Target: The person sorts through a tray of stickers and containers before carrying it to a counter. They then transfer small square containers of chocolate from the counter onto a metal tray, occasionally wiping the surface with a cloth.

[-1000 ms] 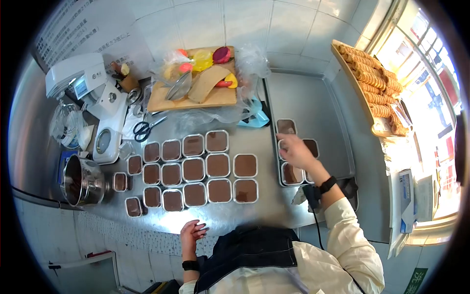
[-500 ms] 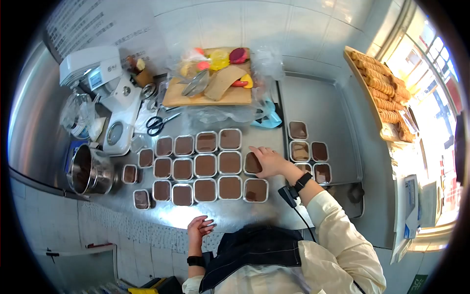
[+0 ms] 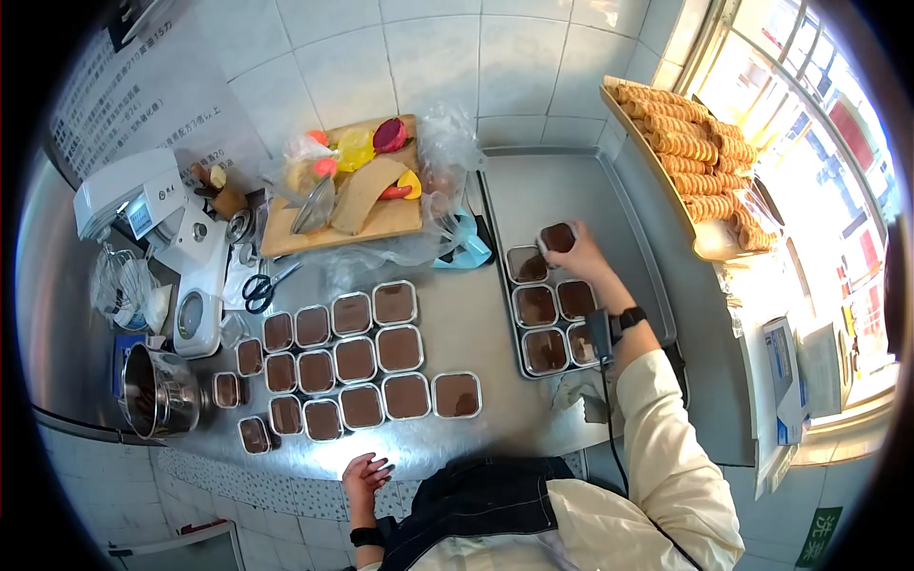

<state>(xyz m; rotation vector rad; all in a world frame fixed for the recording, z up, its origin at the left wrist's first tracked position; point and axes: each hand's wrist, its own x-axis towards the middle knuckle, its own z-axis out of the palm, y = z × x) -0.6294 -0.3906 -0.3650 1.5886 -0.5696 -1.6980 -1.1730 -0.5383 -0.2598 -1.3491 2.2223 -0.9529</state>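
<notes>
A small square container of brown filling (image 3: 558,238) is gripped at its edge by my right hand (image 3: 577,255), over the large metal tray (image 3: 562,176). Just beside it in the tray is a container with a patchy surface (image 3: 526,265), and several more stand nearer me. My left hand (image 3: 366,478) hangs near the front edge of the steel table (image 3: 505,324), fingers partly curled but apart, holding nothing. To its upper side stand rows of similar brown-filled containers (image 3: 355,359). One container (image 3: 457,395) sits at the right end of the front row.
At the left are a metal pot (image 3: 157,390) and a white stand mixer (image 3: 186,238). Black-handled scissors (image 3: 259,292) lie below a wooden board (image 3: 286,231) with a sieve (image 3: 314,206) on it. A tray of rolled pastries (image 3: 685,152) stands by the window.
My right hand has taken the container from the right end of the middle row and carried it right, over the metal tray. The view has turned rightward. My left hand stays low.
</notes>
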